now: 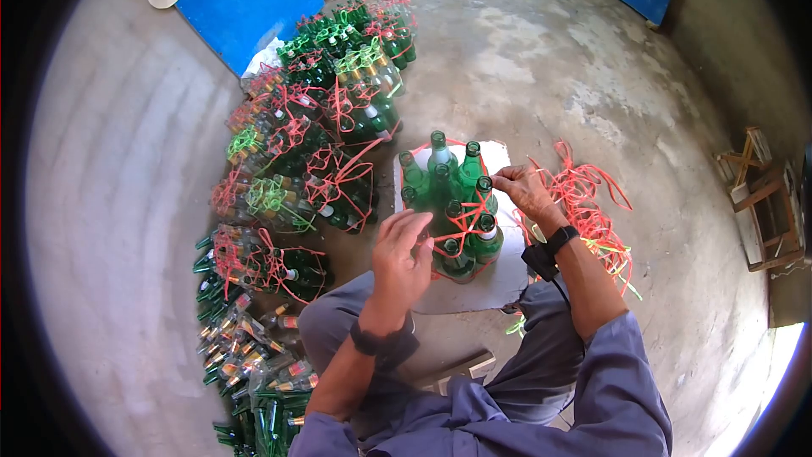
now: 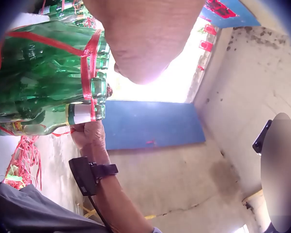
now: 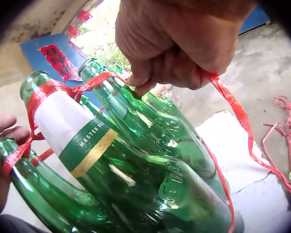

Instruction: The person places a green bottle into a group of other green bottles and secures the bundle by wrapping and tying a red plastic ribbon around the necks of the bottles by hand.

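A cluster of green glass bottles [image 1: 487, 241] stands upright on a white board [image 1: 499, 283] between my knees. Red plastic strap [image 3: 51, 88] loops around several of the necks, and another strand runs around the bottles' sides. My right hand [image 1: 524, 193] is at the necks on the cluster's right side. In the right wrist view its curled fingers grip the red strap, whose loose end [image 3: 240, 114] trails down to the right. My left hand [image 1: 401, 258] is raised at the near left of the bottles, fingers loosely bent and holding nothing.
Many strapped bundles of bottles [image 1: 338, 118] crowd the floor on the left, with loose bottles [image 1: 245, 343] lying nearer me. A tangled heap of red strap [image 1: 584, 203] lies right of the board. A wooden frame [image 1: 770, 211] stands by the right wall.
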{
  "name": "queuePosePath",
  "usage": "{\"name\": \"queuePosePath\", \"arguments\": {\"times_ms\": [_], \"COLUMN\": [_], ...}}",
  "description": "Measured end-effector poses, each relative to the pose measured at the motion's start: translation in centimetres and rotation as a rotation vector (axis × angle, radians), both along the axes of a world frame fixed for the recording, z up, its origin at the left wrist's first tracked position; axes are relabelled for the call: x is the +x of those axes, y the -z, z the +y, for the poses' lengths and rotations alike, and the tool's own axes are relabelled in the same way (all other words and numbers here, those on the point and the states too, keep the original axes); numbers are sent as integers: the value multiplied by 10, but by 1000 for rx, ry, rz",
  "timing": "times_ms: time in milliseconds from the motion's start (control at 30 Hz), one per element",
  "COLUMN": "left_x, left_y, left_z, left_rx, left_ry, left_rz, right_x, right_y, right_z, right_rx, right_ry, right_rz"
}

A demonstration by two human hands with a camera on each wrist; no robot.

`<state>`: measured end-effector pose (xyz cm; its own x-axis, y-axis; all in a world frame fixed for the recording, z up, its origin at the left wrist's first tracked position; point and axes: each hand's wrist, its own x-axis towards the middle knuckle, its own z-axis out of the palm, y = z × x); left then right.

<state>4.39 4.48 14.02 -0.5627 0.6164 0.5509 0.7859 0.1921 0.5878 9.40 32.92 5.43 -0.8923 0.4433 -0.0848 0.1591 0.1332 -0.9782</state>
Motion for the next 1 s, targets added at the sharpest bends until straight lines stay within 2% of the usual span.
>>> {"name": "queuePosePath", "arguments": {"times_ms": [333,533,633,833,900,1000], "left_x": [-18,-27,-40,-47,-47,-57], "left_y": [-12,-20,-14,-11,-11,7], "left_z": [10,28,45,73,77,80], "left_rx": [-13,-23,-72,-102,-183,-219], "left_ry": [-8,69,169,244,274,279], "left_rz": [-1,-66,-8,-167,-299,-287], "right_x": [-3,-5,-9,-18,-22,-25], "right_y": [2,3,6,17,25,26], "right_z": [0,1,1,6,7,7], "right_rx": [3,24,8,-20,-25,-7], "right_ry": [-12,-21,-15,-42,-49,-56], "right_rz": [-12,-24,-24,0,-3,12]}}
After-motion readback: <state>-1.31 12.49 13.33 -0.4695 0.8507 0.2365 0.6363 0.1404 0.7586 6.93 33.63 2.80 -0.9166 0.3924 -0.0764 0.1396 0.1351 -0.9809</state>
